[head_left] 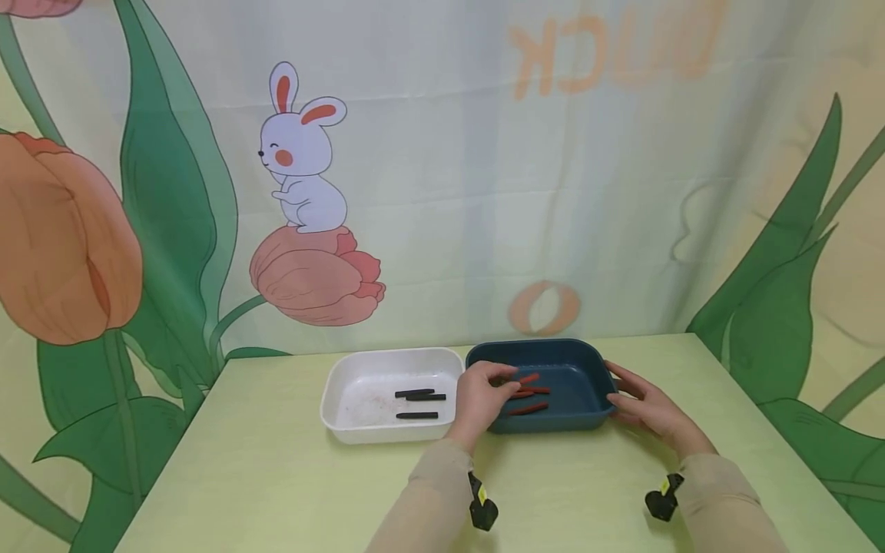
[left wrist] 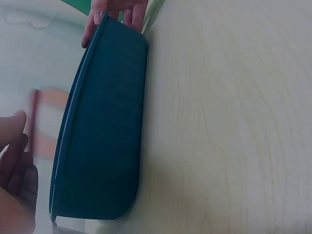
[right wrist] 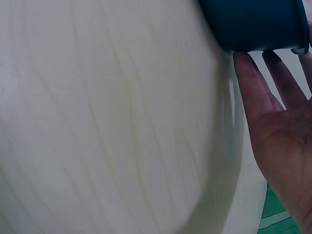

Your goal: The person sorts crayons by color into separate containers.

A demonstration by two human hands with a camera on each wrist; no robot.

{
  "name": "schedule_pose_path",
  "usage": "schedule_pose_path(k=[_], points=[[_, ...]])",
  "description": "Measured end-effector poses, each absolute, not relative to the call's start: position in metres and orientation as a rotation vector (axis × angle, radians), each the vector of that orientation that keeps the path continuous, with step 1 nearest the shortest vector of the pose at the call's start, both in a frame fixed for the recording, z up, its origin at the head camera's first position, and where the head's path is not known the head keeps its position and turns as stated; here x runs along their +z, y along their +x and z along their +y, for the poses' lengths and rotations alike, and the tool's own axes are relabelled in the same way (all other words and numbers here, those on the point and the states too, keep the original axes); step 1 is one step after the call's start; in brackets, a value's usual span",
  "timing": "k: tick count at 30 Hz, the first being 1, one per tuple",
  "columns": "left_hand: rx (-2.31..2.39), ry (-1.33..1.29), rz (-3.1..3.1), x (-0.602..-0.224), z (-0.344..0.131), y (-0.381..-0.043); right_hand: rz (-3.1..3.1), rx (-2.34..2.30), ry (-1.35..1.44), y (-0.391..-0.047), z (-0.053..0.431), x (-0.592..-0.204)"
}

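My left hand reaches over the left side of a dark teal tray, pinching a red crayon at its fingertips. The same crayon looks blurred in the left wrist view, raised above the tray's rim. More red crayons lie on the tray floor, partly hidden by that hand. At the tray's right end, my right hand touches the outer wall and rim. Its fingers reach out fairly straight against the wall in the right wrist view.
A white tray stands to the left, beside the teal one, with three black crayons and faint smudges inside. Both trays rest on a pale yellow-green table. Behind it hangs a curtain printed with a rabbit and tulips.
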State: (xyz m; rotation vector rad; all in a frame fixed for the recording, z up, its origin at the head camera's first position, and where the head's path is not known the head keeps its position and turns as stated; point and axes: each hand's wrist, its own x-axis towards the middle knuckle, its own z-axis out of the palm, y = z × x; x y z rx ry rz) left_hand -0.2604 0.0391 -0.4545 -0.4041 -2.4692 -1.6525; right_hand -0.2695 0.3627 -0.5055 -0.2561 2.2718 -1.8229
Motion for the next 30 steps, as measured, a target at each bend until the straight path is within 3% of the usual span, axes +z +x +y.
schedule_pose_path(k=[24, 30], points=[[-1.606, -0.328, -2.303, -0.468, 0.013, -0.231, 2.440, -1.780, -0.233, -0.259, 0.346, -0.501], [-1.598, -0.281, -2.312, -0.466, -0.002, -0.216, 2.912, -1.433, -0.318, -0.246, 0.331, -0.496]])
